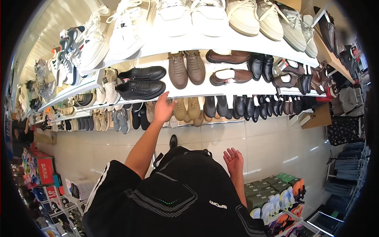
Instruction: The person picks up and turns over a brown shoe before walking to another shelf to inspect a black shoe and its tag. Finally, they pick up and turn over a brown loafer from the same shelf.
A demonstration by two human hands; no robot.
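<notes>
My left hand (164, 109) is stretched out to the middle shelf, fingers apart and nothing in them. Its fingertips are right at the toe of a black lace-up shoe (141, 90), which lies sideways in front of its matching black shoe (144, 73). Just right of these stands a pair of brown lace-up shoes (178, 70), toes toward me. Tan shoes (192, 107) sit on the lower shelf beside my left hand. Low at my right side, my right hand (234, 160) hangs over the floor, palm up, fingers loosely extended and holding nothing.
White sneakers (172, 17) line the top shelf (158, 44). Brown slip-on shoes (231, 76) lie further right on the middle shelf. Green shoe boxes (262, 189) are stacked behind my right arm, near colourful sneakers (285, 199). Folded jeans (347, 168) are at far right.
</notes>
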